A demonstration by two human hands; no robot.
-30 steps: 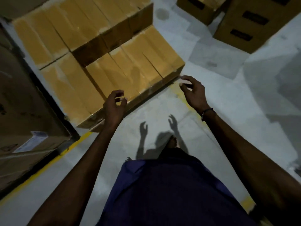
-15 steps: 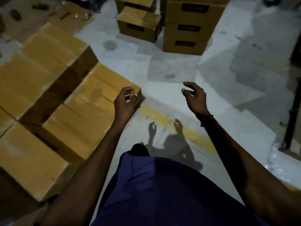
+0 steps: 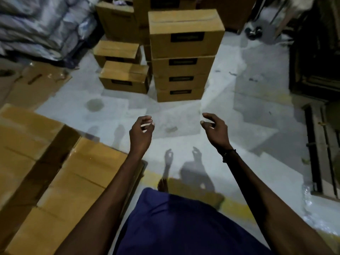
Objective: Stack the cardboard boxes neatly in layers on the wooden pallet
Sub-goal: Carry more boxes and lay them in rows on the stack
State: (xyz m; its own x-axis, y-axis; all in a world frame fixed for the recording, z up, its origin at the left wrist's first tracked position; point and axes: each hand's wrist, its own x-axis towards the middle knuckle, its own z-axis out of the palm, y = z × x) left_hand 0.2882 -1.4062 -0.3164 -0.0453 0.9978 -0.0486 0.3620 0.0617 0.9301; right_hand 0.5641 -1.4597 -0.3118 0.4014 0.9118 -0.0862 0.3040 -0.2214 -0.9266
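Straight ahead on the grey floor stands a tall stack of cardboard boxes (image 3: 184,54), each with a dark label on its front. Two lower boxes (image 3: 126,78) sit to its left. At the lower left, a layer of boxes (image 3: 77,181) lies packed side by side; the pallet under them is hidden. My left hand (image 3: 140,133) and my right hand (image 3: 214,130) hover in mid-air in front of me, fingers loosely curled, holding nothing. Both are well short of the tall stack.
Flattened cardboard (image 3: 36,83) lies on the floor at the left, with plastic-wrapped bundles (image 3: 42,24) behind it. Dark wooden frames (image 3: 316,74) line the right side. A yellow floor line (image 3: 239,205) runs past my feet.
The view has swung right, from the packed boxes toward the tall stack, which is now nearer. Both hands stay raised and empty.
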